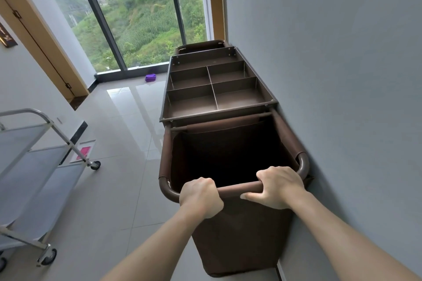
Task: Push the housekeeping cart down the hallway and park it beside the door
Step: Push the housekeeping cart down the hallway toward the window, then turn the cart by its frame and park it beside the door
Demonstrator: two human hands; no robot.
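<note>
Standing at the far left, a grey metal shelf trolley (38, 166) on castors took up the left edge of the hallway, its front wheel resting close to a pink-and-white floor sticker (83, 151) by the left wall. Behind it, a wood-framed door (34, 36) was set in that wall, shut as far as could be told. Glossy floor tiles (127, 143) lay open between the trolley and the brown housekeeping cart (219, 102), leaving a clear lane down the middle toward the tall window (137, 18) at the hallway's end, where a small purple object (150, 77) lay on the floor just before the glass. The cart stood at the right of the passage, its long right side close against the grey right wall (331, 75), its divided top tray bare and its fabric bag (228, 155) open toward the viewer. The left hand (201, 196) was curled closed around the cart's near handle bar (237, 188), and the right hand (278, 187) gripped the same bar further right, thumb underneath, just beside the wall. The cart's far end stopped short of the window frame.
</note>
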